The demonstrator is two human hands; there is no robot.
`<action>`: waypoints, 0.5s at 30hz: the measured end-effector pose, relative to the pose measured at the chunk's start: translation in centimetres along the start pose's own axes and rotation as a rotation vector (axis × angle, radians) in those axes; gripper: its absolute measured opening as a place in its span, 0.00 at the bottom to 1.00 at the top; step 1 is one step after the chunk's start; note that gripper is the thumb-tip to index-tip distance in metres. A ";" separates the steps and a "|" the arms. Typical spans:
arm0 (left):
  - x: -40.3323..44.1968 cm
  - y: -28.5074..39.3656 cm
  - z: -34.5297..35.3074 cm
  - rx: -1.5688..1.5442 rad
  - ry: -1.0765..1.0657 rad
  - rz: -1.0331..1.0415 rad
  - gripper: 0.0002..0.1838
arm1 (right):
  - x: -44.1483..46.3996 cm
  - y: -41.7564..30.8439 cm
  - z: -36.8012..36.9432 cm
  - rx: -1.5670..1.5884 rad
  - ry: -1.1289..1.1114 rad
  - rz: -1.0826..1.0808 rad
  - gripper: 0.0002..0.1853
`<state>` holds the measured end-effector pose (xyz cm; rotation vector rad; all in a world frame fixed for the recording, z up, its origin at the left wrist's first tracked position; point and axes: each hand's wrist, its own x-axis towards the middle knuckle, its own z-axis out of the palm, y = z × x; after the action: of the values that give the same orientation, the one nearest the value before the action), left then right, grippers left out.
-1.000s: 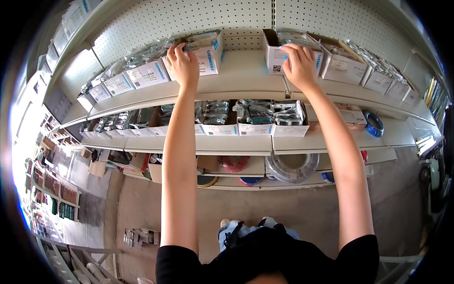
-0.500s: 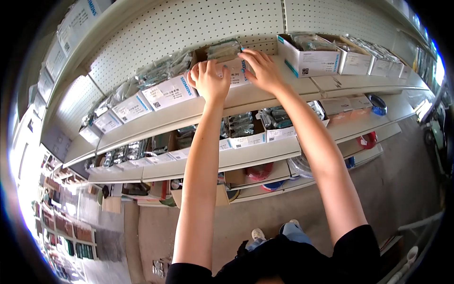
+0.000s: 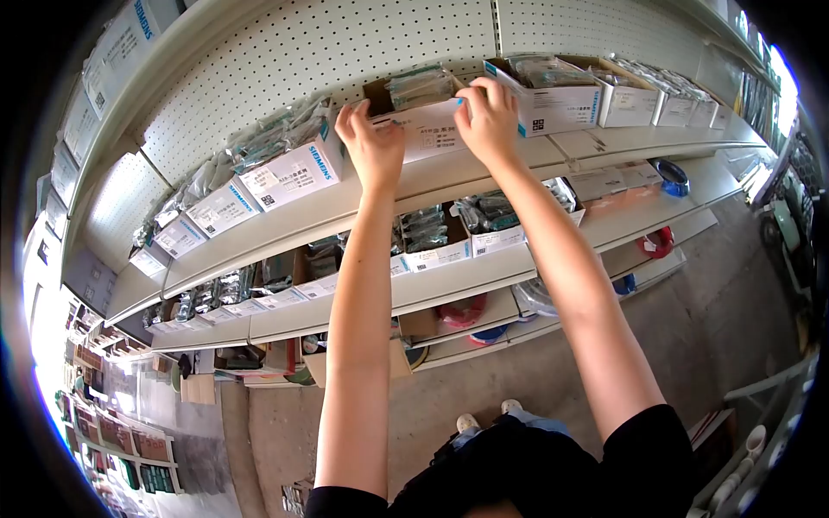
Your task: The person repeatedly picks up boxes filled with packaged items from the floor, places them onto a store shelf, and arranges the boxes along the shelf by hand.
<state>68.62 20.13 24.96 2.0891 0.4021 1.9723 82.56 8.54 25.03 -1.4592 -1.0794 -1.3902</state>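
Observation:
A white labelled box (image 3: pixel 432 131) with plastic-wrapped items (image 3: pixel 420 86) in it stands on the upper shelf. My left hand (image 3: pixel 373 148) is at the box's left front corner, fingers curled over the edge. At the right front corner, my right hand (image 3: pixel 488 116) has its bent fingers on the rim. The box is held between both hands. To its left, a SIEMENS box (image 3: pixel 294 175) of bagged items stands apart from it. Another open box (image 3: pixel 553 108) stands close on the right, next to my right hand.
More boxes (image 3: pixel 635 104) line the upper shelf on the right. The lower shelf (image 3: pixel 449 278) bears a row of boxes with wrapped items and a blue coil (image 3: pixel 670 177). A red coil (image 3: pixel 656 243) lies lower down. Pegboard (image 3: pixel 371 43) stands behind.
The box between my hands has moved right, away from the left SIEMENS box and up to the right-hand boxes. My right hand came over from the right box's front earlier. The view has shifted.

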 end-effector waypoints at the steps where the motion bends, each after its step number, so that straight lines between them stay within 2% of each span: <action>1: 0.0 0.1 0.0 -0.019 0.012 -0.037 0.24 | 0.0 -0.1 -0.2 0.009 -0.040 -0.025 0.11; 3: 0.0 0.1 -0.3 0.017 -0.037 -0.091 0.23 | 0.4 -0.3 -0.2 0.109 -0.112 -0.198 0.16; 6: 0.0 0.5 -0.6 0.094 -0.089 -0.157 0.21 | 0.1 -1.1 0.2 0.155 -0.159 -0.290 0.18; 9: 0.0 0.6 -0.6 0.138 -0.105 -0.161 0.19 | 0.1 -1.0 0.2 0.154 -0.151 -0.269 0.17; 15: -0.2 -0.3 -0.3 0.052 -0.179 0.017 0.20 | 0.2 -0.3 0.2 0.121 -0.094 -0.124 0.13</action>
<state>68.34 20.31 24.71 2.2850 0.4053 1.7823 82.32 8.86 25.19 -1.4008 -1.3106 -1.3273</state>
